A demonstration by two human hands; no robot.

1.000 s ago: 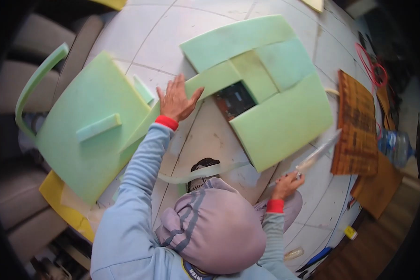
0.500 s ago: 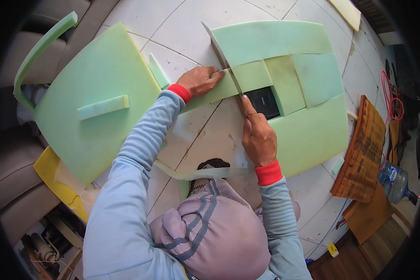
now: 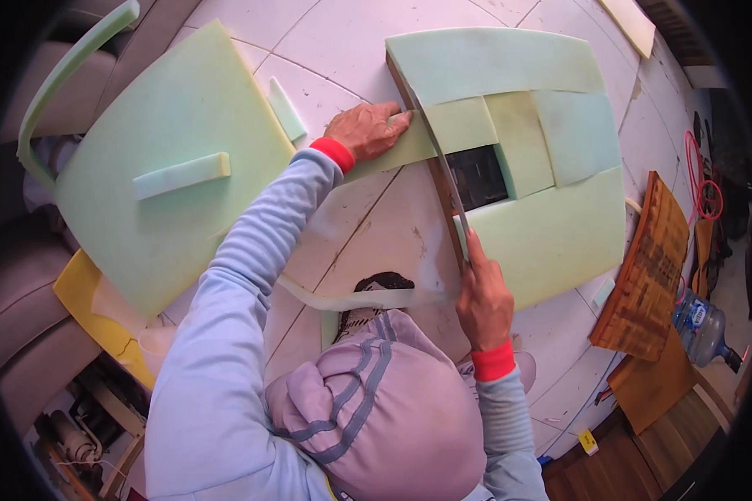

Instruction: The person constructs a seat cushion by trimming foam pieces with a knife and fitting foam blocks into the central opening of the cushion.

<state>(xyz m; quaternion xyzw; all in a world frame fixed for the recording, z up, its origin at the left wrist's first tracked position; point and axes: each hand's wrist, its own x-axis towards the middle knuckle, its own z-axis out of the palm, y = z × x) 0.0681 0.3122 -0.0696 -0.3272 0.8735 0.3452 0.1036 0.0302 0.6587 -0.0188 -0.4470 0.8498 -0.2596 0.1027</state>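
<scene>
From my head camera, looking down at a tiled floor (image 3: pixel 376 242), I see a curved foam strip (image 3: pixel 63 92) at far left, beside a large green foam sheet (image 3: pixel 163 217). A small foam block (image 3: pixel 182 175) lies on the sheet, and a foam wedge (image 3: pixel 287 110) lies just right of it. In the middle, my left hand (image 3: pixel 368 132) presses down on a narrow foam strip (image 3: pixel 405 150), fingers bent but not clenched. The strip reaches the left edge of a foam-covered panel (image 3: pixel 551 234), which has a dark square opening (image 3: pixel 478 177). Along that edge runs a long knife (image 3: pixel 444 159), its blade across the strip. My right hand (image 3: pixel 485 302), nearer me, grasps the knife, index finger extended along it. Farther right are a brown patterned board (image 3: pixel 642 263) and a clear plastic bottle (image 3: pixel 703 330).
</scene>
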